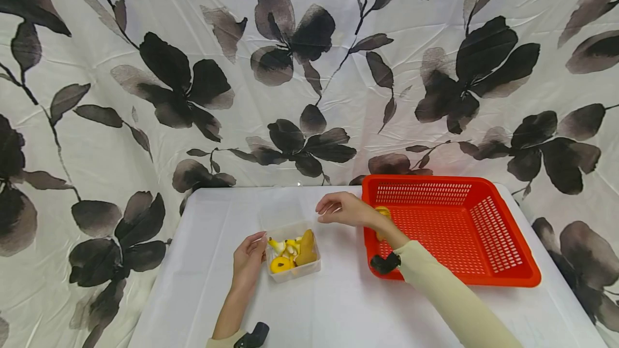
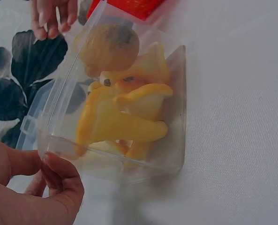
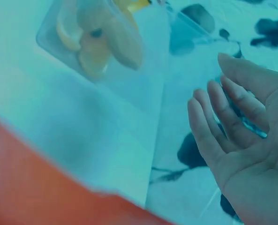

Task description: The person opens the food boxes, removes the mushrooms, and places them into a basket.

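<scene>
A clear plastic box [image 1: 296, 273] stands on the white table and holds several yellow pieces. One is a pear-shaped piece [image 1: 307, 248], another a rounded piece [image 1: 281, 265] with a dark spot; yellow-and-white pieces [image 2: 124, 115] lie among them. At the box's left corner, my left hand [image 1: 249, 259] pinches the rim between thumb and fingertips, plain in the left wrist view. My right hand [image 1: 345, 209] hovers between the box and the red basket [image 1: 512, 262], fingers loosely extended, holding nothing. In the right wrist view its palm [image 3: 251, 173] shows bare.
The red perforated basket stands right of the box, under my right forearm. Inside its left wall a yellow item [image 1: 383, 212] is partly hidden by that arm. Behind the box a translucent flap [image 2: 33, 119] shows. A floral cloth [image 1: 300, 69] hangs behind the table.
</scene>
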`<state>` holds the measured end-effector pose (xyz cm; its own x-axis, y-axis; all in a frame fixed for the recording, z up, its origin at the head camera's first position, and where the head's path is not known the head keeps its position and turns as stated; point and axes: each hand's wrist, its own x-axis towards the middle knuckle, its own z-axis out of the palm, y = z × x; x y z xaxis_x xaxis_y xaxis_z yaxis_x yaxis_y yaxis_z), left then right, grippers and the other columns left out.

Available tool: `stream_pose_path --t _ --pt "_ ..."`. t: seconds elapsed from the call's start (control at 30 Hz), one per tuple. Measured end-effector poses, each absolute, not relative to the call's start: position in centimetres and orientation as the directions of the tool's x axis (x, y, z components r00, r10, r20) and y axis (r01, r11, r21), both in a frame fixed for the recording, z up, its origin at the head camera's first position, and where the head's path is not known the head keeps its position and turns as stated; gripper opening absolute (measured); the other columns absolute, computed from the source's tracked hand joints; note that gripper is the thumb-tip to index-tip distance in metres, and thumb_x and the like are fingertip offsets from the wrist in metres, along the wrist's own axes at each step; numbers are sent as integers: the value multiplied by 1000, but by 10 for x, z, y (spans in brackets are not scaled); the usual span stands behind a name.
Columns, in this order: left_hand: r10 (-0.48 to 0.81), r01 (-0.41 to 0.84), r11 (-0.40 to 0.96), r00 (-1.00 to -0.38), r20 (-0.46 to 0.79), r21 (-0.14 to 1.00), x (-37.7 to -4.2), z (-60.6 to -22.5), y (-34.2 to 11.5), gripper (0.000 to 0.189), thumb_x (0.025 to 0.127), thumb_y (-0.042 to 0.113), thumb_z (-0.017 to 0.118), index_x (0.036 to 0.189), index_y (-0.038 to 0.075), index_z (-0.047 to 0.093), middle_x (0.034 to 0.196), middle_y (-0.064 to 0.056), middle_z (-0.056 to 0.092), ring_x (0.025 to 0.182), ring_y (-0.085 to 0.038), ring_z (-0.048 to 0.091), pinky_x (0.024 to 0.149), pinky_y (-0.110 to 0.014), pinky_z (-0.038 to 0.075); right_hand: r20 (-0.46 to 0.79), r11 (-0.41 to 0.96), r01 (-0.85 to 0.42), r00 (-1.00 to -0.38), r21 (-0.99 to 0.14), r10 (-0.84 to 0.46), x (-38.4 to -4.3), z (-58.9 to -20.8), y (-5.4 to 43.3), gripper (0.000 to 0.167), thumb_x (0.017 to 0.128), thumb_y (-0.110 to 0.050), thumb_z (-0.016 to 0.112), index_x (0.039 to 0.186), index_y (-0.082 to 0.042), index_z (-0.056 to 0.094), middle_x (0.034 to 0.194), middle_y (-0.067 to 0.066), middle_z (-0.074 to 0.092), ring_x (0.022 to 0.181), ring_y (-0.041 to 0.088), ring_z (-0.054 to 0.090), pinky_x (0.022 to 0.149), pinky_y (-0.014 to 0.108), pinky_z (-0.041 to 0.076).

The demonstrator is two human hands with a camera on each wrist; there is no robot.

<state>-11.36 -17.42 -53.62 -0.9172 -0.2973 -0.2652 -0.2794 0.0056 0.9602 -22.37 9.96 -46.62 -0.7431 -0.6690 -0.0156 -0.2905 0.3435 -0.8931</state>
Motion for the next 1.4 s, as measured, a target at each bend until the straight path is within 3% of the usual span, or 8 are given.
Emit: stream_pose_path --t 0.5,0.7,0.83,1.07,1.23,1.4 --pt "-293 -282 20 -919 -264 959 -112 -536 -175 37 107 23 58 136 0 59 116 -16 63 90 -19 58 72 -20 52 -82 333 -329 -591 -883 -802 -211 -473 60 25 91 3 75 114 7 67 109 22 69 95 17 64 93 29 55" --pt "-293 -282 16 -918 -266 959 -112 -536 -174 37 107 22 58 136 -1 59 115 -17 62 88 -19 57 71 -19 50 -117 368 -423 -511 -828 -851 -208 -475 52 23 93 6 71 115 6 67 110 18 70 99 24 63 96 32 54" --pt "-299 -280 16 -918 -263 960 -112 -536 -174 35 107 20 58 135 -1 60 114 -18 61 89 -21 56 70 -18 50 -163 412 -494 -471 -765 -867 -206 -472 47 24 93 7 70 117 3 68 112 15 70 101 25 62 96 27 52" --pt "-299 -273 13 -919 -257 962 -112 -536 -176 35 107 19 58 135 -2 59 112 -17 62 86 -18 55 70 -18 49 -274 532 -589 -472 -609 -838 -202 -471 34 25 92 5 73 113 -8 76 109 -1 69 99 13 53 97 21 47" --pt "-299 -263 2 -921 -251 965 -113 -538 -176 33 107 17 58 133 -2 60 112 -18 62 87 -19 56 69 -18 50 -326 591 -660 -493 -464 -807 -197 -469 25 29 89 3 78 110 -17 81 102 -7 66 97 9 50 89 17 46" --pt "-295 -252 0 -925 -241 968 -113 -539 -177 34 107 17 58 133 -4 60 112 -17 63 88 -18 58 70 -18 51 -308 586 -689 -499 -426 -810 -196 -468 24 27 88 1 79 107 -18 81 99 -8 65 95 9 50 88 17 47"
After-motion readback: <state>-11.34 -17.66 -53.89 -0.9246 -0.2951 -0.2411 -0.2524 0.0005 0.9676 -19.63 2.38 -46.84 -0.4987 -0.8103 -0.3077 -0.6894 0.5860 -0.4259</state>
